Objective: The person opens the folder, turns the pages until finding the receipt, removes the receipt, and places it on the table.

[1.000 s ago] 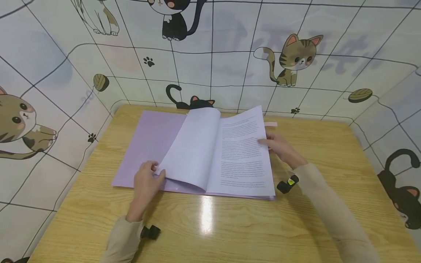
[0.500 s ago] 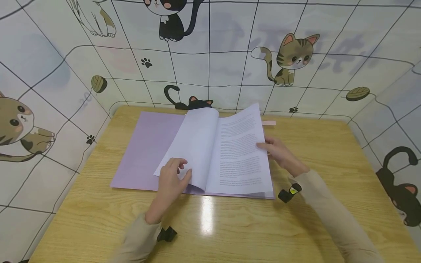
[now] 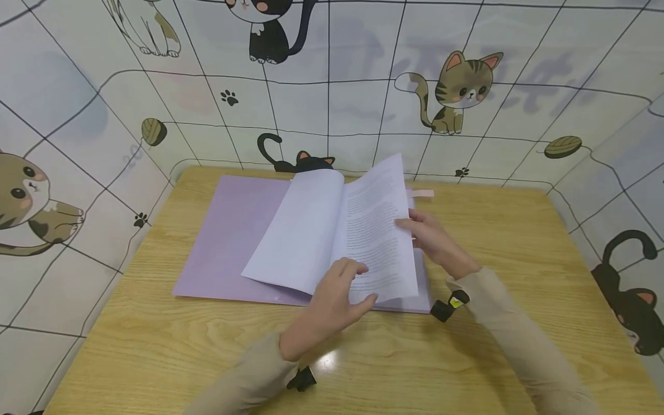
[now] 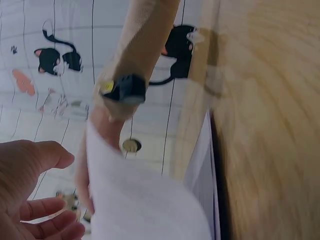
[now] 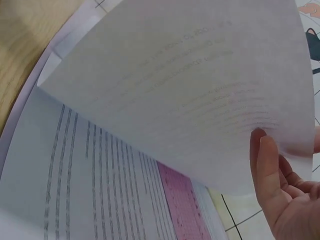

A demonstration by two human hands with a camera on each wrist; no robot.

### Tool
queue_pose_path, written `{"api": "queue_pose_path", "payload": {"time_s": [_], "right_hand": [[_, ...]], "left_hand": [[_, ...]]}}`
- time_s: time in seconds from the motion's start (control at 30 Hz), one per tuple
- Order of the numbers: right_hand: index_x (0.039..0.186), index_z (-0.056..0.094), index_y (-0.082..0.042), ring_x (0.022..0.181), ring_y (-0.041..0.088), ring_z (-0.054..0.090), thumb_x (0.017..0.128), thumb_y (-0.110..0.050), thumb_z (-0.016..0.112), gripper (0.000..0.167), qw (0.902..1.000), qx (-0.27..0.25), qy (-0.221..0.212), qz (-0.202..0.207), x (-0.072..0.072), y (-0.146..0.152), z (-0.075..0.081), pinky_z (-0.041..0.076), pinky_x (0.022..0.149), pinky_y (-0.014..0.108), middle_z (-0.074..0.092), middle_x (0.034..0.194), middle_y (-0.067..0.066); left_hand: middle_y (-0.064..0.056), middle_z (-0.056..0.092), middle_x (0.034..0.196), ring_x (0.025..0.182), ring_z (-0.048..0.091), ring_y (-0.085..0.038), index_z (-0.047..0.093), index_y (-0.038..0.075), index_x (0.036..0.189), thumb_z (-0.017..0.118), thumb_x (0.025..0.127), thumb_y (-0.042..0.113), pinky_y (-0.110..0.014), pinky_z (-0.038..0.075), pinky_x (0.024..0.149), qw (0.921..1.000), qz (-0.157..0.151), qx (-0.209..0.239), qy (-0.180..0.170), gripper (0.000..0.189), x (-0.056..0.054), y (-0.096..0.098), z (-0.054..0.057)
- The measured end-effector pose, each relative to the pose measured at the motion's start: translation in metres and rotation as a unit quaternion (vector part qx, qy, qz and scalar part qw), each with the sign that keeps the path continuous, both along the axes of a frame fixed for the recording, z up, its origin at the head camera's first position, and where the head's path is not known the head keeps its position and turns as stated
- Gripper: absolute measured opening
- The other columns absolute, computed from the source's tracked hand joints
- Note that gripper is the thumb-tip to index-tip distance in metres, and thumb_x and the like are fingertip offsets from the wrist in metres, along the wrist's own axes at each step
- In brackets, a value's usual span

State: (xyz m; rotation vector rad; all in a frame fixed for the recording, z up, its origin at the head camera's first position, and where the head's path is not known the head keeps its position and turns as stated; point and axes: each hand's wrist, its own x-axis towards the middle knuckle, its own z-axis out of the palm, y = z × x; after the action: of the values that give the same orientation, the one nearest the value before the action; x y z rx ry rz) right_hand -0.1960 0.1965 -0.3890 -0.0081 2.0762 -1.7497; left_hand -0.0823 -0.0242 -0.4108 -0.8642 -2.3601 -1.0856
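Observation:
A purple folder (image 3: 236,230) lies spread on the table with printed sheets inside it. Blank page backs (image 3: 295,236) are turned over to the left. My right hand (image 3: 438,239) pinches the outer edge of a printed page (image 3: 376,219), lifting it in a curve. From the right wrist view, fingers (image 5: 267,155) press behind the raised page (image 5: 190,95), with another printed sheet (image 5: 85,165) and a pink strip (image 5: 182,200) beneath. My left hand (image 3: 334,300) is over the lower part of the pages, thumb and fingers spread apart, nothing between them.
The wooden table (image 3: 467,369) carries the folder near its back edge. A cat-patterned wall covering (image 3: 358,109) stands behind and at both sides. A pale pink tab (image 3: 422,193) sticks out past the folder's right side.
My left hand has let go of the turned pages' lower left corner and moved right, toward the printed page. My right hand has raised that page further and shifted slightly left.

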Motion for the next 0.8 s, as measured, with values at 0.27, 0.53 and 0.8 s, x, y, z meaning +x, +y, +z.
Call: {"api": "queue_pose_path", "payload": {"time_s": [0.27,0.53,0.8], "right_hand": [[0.137,0.038,0.003,0.083,0.012,0.062,0.095,-0.019,0.048,0.049,0.9997,-0.021,0.009,-0.01,0.001,-0.018,0.005,0.052,0.071,0.027,0.057,0.108,0.008],[0.137,0.037,0.004,0.08,0.011,0.063,0.094,-0.015,0.047,0.048,0.998,-0.06,0.016,-0.015,0.003,-0.029,0.009,0.052,0.066,0.026,0.058,0.106,0.007],[0.134,0.038,0.005,0.076,0.009,0.064,0.094,-0.017,0.047,0.046,0.9953,-0.094,0.016,-0.015,0.004,-0.03,0.012,0.052,0.064,0.024,0.061,0.097,0.0]], "left_hand": [[-0.01,0.053,0.103,0.097,0.055,-0.021,0.053,0.001,0.106,0.081,0.066,0.015,-0.024,0.048,0.081,0.9993,0.02,0.022,0.022,0.05,0.006,0.029,0.0],[-0.008,0.052,0.094,0.083,0.054,-0.018,0.053,0.0,0.099,0.074,0.059,0.0,-0.021,0.048,0.071,0.9938,0.071,0.006,0.085,0.045,0.003,0.037,0.001],[-0.009,0.053,0.09,0.081,0.057,-0.019,0.053,0.0,0.092,0.067,0.055,-0.009,-0.023,0.05,0.072,0.9913,0.089,-0.015,0.096,0.04,0.0,0.034,0.001]]}}
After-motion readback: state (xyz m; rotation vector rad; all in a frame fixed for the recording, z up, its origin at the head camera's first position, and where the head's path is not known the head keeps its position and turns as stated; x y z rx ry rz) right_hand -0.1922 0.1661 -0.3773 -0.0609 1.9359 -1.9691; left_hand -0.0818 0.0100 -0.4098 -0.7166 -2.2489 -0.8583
